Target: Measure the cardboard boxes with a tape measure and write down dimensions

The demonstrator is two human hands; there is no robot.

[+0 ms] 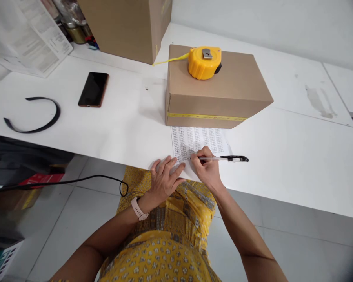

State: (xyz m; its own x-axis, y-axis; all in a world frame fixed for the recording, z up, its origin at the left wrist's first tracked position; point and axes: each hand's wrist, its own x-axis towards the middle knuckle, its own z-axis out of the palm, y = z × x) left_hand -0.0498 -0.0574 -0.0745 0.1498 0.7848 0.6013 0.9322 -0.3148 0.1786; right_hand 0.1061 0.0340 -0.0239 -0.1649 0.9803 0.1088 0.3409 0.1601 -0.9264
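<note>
My right hand (207,167) grips a black-and-clear pen (232,158), its tip down on a sheet of paper (194,139) covered in columns of handwriting. Spread over the sheet's lower left corner and the table edge is my left hand (166,178), with its fingers apart and nothing in it. The far part of the paper runs up to a closed cardboard box (214,94), and whether it goes on beneath cannot be seen. On top of that box sits a yellow tape measure (204,64), its yellow tape drawn out leftward toward a larger box.
Behind on the left stands a larger cardboard box (126,27). A smartphone (93,89) and a black curved band (54,113) lie on the white table (120,129). Printed packaging (32,39) is at the far left. A black cable (91,177) hangs below the front edge.
</note>
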